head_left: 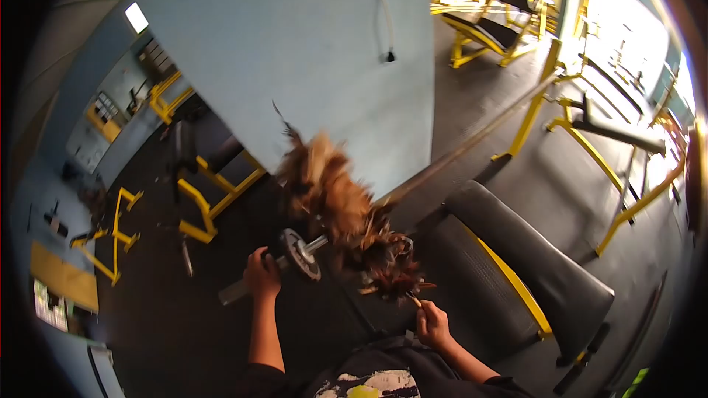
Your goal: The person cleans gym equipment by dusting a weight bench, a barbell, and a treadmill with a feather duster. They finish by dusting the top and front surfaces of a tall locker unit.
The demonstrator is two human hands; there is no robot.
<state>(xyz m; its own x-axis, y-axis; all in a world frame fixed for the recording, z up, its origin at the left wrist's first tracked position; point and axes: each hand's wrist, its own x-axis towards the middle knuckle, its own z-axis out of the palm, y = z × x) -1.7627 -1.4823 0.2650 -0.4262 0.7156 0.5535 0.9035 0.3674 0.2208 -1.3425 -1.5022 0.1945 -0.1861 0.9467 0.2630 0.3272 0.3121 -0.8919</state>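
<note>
Wall (pixel 295 44) behind duster (pixel 343 203) in right grip (pixel 433 324)

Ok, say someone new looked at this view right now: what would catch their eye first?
Most likely the shaggy brown feather duster, upright at the centre with its handle in the right hand. Next comes the plate-loaded dumbbell just left of it, gripped by the left hand. Behind them rises a broad pale-blue wall, and a black padded bench with a yellow frame stands at the lower right.
</note>
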